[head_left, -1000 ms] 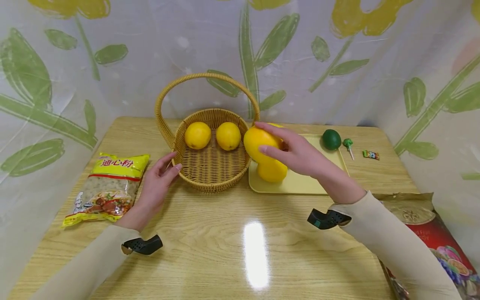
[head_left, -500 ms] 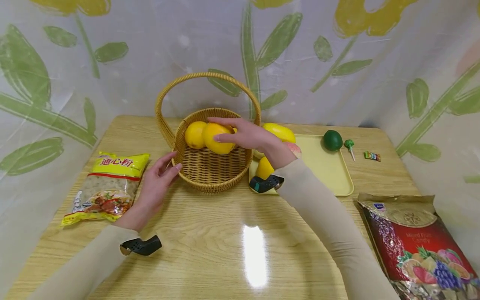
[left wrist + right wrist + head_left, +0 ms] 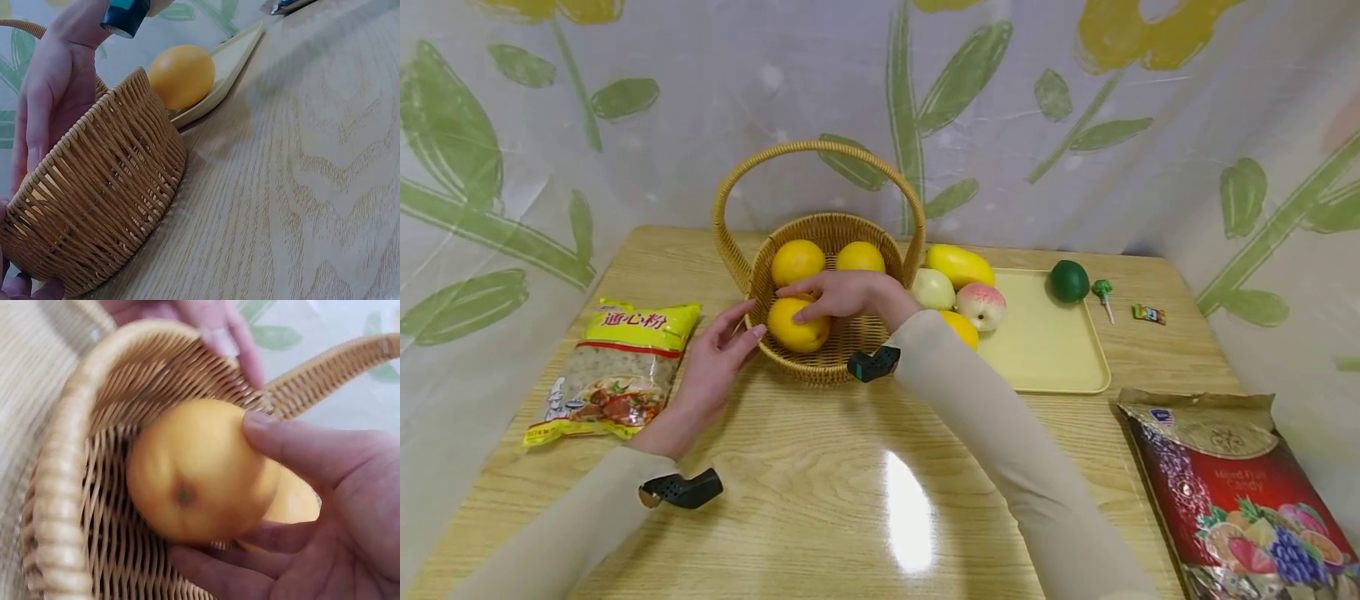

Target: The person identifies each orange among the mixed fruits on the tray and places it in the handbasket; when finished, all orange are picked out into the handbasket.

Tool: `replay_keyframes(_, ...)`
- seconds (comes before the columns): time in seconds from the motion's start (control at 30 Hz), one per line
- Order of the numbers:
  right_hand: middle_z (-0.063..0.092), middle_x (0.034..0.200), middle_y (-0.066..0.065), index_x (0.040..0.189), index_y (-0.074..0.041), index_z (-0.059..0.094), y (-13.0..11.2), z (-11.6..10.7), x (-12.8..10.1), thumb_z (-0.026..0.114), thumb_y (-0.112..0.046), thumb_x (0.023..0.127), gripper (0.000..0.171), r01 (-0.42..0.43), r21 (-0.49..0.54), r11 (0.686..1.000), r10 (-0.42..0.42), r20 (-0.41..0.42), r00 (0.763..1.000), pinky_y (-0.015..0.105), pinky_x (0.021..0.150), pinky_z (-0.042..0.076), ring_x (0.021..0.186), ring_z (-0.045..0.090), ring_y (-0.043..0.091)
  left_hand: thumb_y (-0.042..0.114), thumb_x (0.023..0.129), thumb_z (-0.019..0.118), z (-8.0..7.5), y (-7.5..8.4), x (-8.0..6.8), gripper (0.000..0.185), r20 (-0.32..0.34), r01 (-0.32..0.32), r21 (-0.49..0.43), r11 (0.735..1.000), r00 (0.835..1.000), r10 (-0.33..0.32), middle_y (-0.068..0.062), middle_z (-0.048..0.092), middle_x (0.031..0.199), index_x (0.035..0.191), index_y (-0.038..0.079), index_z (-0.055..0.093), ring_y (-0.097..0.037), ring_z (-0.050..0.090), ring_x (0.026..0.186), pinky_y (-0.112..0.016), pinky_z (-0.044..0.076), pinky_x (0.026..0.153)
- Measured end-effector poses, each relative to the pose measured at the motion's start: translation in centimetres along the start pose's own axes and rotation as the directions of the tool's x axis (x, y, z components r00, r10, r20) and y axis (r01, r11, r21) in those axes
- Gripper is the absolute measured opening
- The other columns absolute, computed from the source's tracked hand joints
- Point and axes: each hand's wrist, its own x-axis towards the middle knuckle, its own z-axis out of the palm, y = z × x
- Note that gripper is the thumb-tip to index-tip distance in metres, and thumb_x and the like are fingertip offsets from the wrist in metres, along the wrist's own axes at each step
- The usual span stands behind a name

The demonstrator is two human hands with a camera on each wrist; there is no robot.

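Note:
My right hand (image 3: pixel 853 296) is down inside the wicker basket (image 3: pixel 831 371), its thumb and fingers round an orange (image 3: pixel 799 327) at the near left. In the right wrist view the thumb lies on one side of this orange (image 3: pixel 197 472) and the fingers curl under the other. Behind it two more oranges, one at the left (image 3: pixel 797 262) and one at the right (image 3: pixel 861 256), rest in the basket. My left hand (image 3: pixel 718 354) holds the basket's left rim between thumb and fingers. Only its fingertips (image 3: pixel 47 290) show in the left wrist view.
Right of the basket, a yellow tray (image 3: pixel 1045 358) holds a mango (image 3: pixel 958 267), a pale green fruit (image 3: pixel 933 289), a peach (image 3: pixel 981 306), a partly hidden orange (image 3: pixel 961 327) and a dark green fruit (image 3: pixel 1068 282). A pasta bag (image 3: pixel 617 367) lies left, a candy bag (image 3: pixel 1240 492) right.
My right hand has carried the orange left from over the tray into the basket and lowered it at the near left. My left hand has stayed on the rim.

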Motion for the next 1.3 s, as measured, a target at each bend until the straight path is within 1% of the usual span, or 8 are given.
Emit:
replay_keyframes(0.17, 0.03, 0.154, 0.007, 0.153, -0.024, 0.035, -0.5, 0.2, 0.0, 0.065, -0.027, 0.096, 0.064, -0.072, 0.067, 0.995, 0.07, 0.029, 0.997, 0.041, 0.093, 0.054, 0.112, 0.05, 0.02, 0.023, 0.099, 0.061, 0.1, 0.2, 0.0, 0.06, -0.003, 0.009, 0.011, 1.0, 1.0, -0.009, -0.008, 0.016, 0.162, 0.151, 0.006, 0.036, -0.026, 0.023, 0.146, -0.028, 0.041, 0.107)
replay_keyframes(0.33, 0.03, 0.157, 0.005, 0.154, -0.022, 0.033, -0.9, 0.3, 0.0, 0.064, -0.032, 0.096, 0.066, -0.047, -0.087, 0.995, 0.048, 0.004, 0.999, 0.029, 0.1, 0.045, 0.125, 0.041, 0.018, 0.023, 0.099, 0.061, 0.0, 0.2, -0.1, 0.061, -0.01, 0.024, 0.017, 1.0, 1.0, -0.024, -0.007, 0.017, 0.162, 0.151, 0.007, 0.036, -0.025, 0.023, 0.145, -0.026, 0.042, 0.106)
replay_keyframes(0.47, 0.032, 0.157, 0.004, 0.155, -0.022, 0.031, -1.1, 0.6, 0.2, 0.062, -0.035, 0.097, 0.067, -0.05, -0.163, 0.985, 0.042, -0.05, 0.998, 0.028, 0.103, 0.04, 0.129, 0.039, 0.017, 0.023, 0.098, 0.061, -0.1, 0.1, -0.1, 0.061, -0.015, 0.03, 0.015, 0.999, 0.999, -0.03, -0.006, 0.017, 0.162, 0.151, 0.007, 0.036, -0.025, 0.024, 0.145, -0.025, 0.042, 0.106)
replay_keyframes(0.67, 0.033, 0.156, 0.005, 0.155, -0.02, 0.031, -0.8, 1.0, -0.5, 0.06, -0.035, 0.098, 0.066, -0.039, -0.095, 0.995, 0.03, -0.096, 0.995, 0.026, 0.092, 0.051, 0.116, 0.053, 0.015, 0.022, 0.098, 0.062, -0.1, 0.1, 0.0, 0.061, -0.015, 0.029, 0.006, 1.0, 0.999, -0.029, -0.007, 0.017, 0.162, 0.151, 0.008, 0.037, -0.025, 0.024, 0.145, -0.023, 0.042, 0.105)
replay_keyframes(0.83, 0.034, 0.156, 0.002, 0.154, -0.02, 0.032, -0.8, 0.7, -3.7, 0.056, -0.039, 0.099, 0.063, 0.033, -0.138, 0.99, -0.051, -0.128, 0.991, 0.03, 0.106, 0.042, 0.12, 0.057, 0.017, 0.022, 0.098, 0.062, 0.0, 0.0, 0.1, 0.06, -0.017, 0.022, -0.003, 1.0, 1.0, -0.022, -0.008, 0.017, 0.162, 0.151, 0.007, 0.037, -0.024, 0.023, 0.145, -0.02, 0.043, 0.103)
replay_keyframes(0.97, 0.043, 0.15, 0.002, 0.152, -0.021, 0.037, -0.5, 0.7, -7.3, 0.055, -0.04, 0.1, 0.059, 0.09, -0.173, 0.981, -0.13, -0.235, 0.963, 0.031, 0.105, 0.044, 0.123, 0.054, 0.014, 0.019, 0.097, 0.063, 0.2, -0.1, 0.1, 0.059, -0.023, 0.01, -0.017, 1.0, 1.0, -0.01, -0.008, 0.019, 0.162, 0.15, 0.007, 0.039, -0.025, 0.025, 0.145, -0.018, 0.045, 0.1)
replay_keyframes(1.07, 0.047, 0.147, 0.002, 0.151, -0.019, 0.039, -0.1, 0.9, -10.1, 0.058, -0.035, 0.099, 0.057, 0.135, -0.111, 0.985, -0.165, -0.339, 0.926, 0.03, 0.097, 0.05, 0.115, 0.06, 0.013, 0.018, 0.097, 0.063, 0.2, -0.2, 0.2, 0.058, -0.031, 0.0, -0.023, 1.0, 1.0, -0.001, -0.009, 0.02, 0.161, 0.149, 0.007, 0.04, -0.026, 0.027, 0.144, -0.016, 0.046, 0.098)
replay_keyframes(1.3, 0.037, 0.153, 0.0, 0.15, -0.015, 0.039, 2.4, 1.5, -16.4, 0.06, -0.027, 0.099, 0.056, 0.224, 0.087, 0.971, -0.149, -0.516, 0.843, 0.037, 0.108, 0.043, 0.133, 0.046, 0.021, 0.019, 0.097, 0.064, 0.2, -0.3, 0.1, 0.058, -0.04, -0.007, -0.017, 1.0, 0.999, 0.006, -0.01, 0.021, 0.161, 0.149, 0.008, 0.041, -0.027, 0.029, 0.143, -0.016, 0.045, 0.099)
